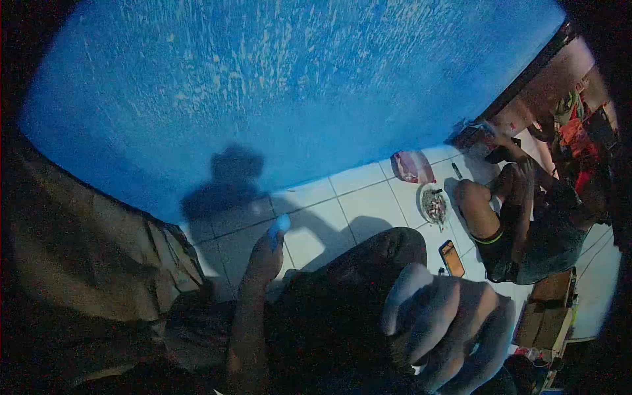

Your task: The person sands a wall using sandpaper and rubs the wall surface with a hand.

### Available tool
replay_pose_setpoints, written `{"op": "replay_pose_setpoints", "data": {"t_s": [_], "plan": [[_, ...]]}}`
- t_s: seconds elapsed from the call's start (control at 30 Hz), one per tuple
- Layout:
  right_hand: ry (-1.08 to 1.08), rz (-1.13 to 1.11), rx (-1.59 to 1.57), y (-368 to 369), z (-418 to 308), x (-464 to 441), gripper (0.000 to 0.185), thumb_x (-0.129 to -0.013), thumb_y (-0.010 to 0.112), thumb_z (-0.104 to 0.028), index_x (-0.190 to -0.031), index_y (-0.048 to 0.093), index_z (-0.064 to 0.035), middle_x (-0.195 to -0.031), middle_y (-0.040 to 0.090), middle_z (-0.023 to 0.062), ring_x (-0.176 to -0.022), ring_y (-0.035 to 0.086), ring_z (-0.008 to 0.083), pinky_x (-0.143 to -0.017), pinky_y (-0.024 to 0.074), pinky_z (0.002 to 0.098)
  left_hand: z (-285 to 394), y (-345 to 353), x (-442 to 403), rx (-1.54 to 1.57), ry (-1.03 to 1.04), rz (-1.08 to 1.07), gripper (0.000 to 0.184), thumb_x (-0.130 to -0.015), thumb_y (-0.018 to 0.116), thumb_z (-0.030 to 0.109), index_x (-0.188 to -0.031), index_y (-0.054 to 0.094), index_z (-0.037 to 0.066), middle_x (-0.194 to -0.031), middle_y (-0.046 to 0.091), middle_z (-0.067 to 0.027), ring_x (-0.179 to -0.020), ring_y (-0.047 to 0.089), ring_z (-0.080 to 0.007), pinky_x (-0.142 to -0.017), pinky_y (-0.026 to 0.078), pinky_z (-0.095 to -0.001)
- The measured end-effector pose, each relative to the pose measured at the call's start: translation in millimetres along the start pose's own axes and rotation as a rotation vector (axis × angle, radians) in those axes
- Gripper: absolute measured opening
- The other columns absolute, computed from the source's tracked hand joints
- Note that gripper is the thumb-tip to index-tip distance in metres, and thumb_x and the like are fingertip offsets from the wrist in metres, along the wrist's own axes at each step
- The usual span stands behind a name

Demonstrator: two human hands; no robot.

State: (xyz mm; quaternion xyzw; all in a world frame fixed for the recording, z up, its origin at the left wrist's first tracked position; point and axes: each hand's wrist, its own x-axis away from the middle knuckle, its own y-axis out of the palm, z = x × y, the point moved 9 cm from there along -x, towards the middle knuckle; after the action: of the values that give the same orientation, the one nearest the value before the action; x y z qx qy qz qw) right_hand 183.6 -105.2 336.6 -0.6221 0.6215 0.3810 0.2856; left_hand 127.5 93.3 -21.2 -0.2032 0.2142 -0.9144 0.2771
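My left hand (264,258) is closed around a small, smooth blue object (281,225), which sticks out at the top; its exact kind cannot be made out. Large and close to the camera, my right hand (451,322) has its fingers curled inward. Whatever those fingers hold is hidden, though a tiny white bit shows at their lower edge. My dark-clothed knee (388,253) is bent between the two hands. Just beyond the right hand, a phone (451,258) with an orange face lies on the tiles.
A blue wall (263,99) rises ahead of the white tiled floor (368,204). Near it are a reddish plastic bag (413,168) and a round dish (434,205) of small pieces. Another person (540,217) sits at right, near a cardboard box (545,313). Brown sheeting (99,230) hangs left.
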Motion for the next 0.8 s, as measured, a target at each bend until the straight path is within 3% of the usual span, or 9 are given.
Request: {"op": "replay_pose_setpoints", "data": {"t_s": [0.07, 0.13, 0.2, 0.3, 0.53, 0.8], "plan": [[-0.011, 0.055, -0.003, 1, 5, -1, 0.013, -0.090, 0.068, -0.027, -0.092, 0.071, -0.0149, -0.081, 0.070, 0.0114, -0.080, 0.064, 0.0299, -0.074, 0.0427, 0.0546, -30, 15, -14, -0.026, 0.101, -0.054, 0.050, -0.103, 0.036, 0.039, -0.118, 0.056, -0.004, -0.116, 0.057, -0.0339, -0.111, 0.054, -0.0485, -0.094, 0.044, -0.0530], [-0.014, 0.116, -0.004, 5, 2, 0, 0.014, -0.091, 0.067, -0.029, -0.094, 0.071, -0.0154, -0.081, 0.070, 0.0121, -0.079, 0.063, 0.0311, -0.073, 0.0426, 0.0550, -37, 18, -19, -0.055, 0.053, -0.062, 0.050, -0.103, 0.036, 0.039, -0.116, 0.057, -0.004, -0.112, 0.059, -0.0340, -0.107, 0.056, -0.0491, -0.090, 0.045, -0.0536], [-0.027, 0.173, 0.002, 7, 2, 3, 0.016, -0.091, 0.067, -0.031, -0.096, 0.071, -0.0159, -0.082, 0.069, 0.0129, -0.079, 0.062, 0.0323, -0.071, 0.0426, 0.0554, -18, 2, -3, -0.067, -0.173, 0.000, 0.049, -0.103, 0.037, 0.039, -0.113, 0.057, -0.005, -0.105, 0.060, -0.0339, -0.102, 0.058, -0.0498, -0.087, 0.047, -0.0539], [-0.115, 0.219, -0.038, 11, 5, 1, 0.020, -0.092, 0.066, -0.034, -0.099, 0.071, -0.0162, -0.082, 0.067, 0.0132, -0.076, 0.060, 0.0319, -0.068, 0.0417, 0.0545, -15, 6, -9, -0.040, 0.083, 0.055, 0.050, -0.103, 0.037, 0.040, -0.114, 0.057, -0.005, -0.105, 0.061, -0.0324, -0.101, 0.058, -0.0497, -0.086, 0.047, -0.0539], [-0.399, 0.025, -0.072, 14, 10, -1, 0.024, -0.095, 0.061, -0.035, -0.108, 0.069, -0.0166, -0.076, 0.062, 0.0111, -0.070, 0.057, 0.0304, -0.064, 0.0404, 0.0527, -19, 6, -8, -0.055, 0.001, 0.006, 0.052, -0.103, 0.035, 0.041, -0.115, 0.057, -0.004, -0.110, 0.060, -0.0313, -0.105, 0.057, -0.0485, -0.089, 0.046, -0.0526], [-0.281, -0.068, -0.057, 14, 6, 1, 0.023, -0.094, 0.061, -0.027, -0.113, 0.067, -0.0150, -0.069, 0.060, 0.0101, -0.065, 0.054, 0.0306, -0.059, 0.0400, 0.0492, -21, 6, -7, -0.035, -0.004, 0.006, 0.053, -0.104, 0.033, 0.042, -0.116, 0.057, -0.003, -0.113, 0.059, -0.0304, -0.108, 0.056, -0.0475, -0.092, 0.045, -0.0516]]}}
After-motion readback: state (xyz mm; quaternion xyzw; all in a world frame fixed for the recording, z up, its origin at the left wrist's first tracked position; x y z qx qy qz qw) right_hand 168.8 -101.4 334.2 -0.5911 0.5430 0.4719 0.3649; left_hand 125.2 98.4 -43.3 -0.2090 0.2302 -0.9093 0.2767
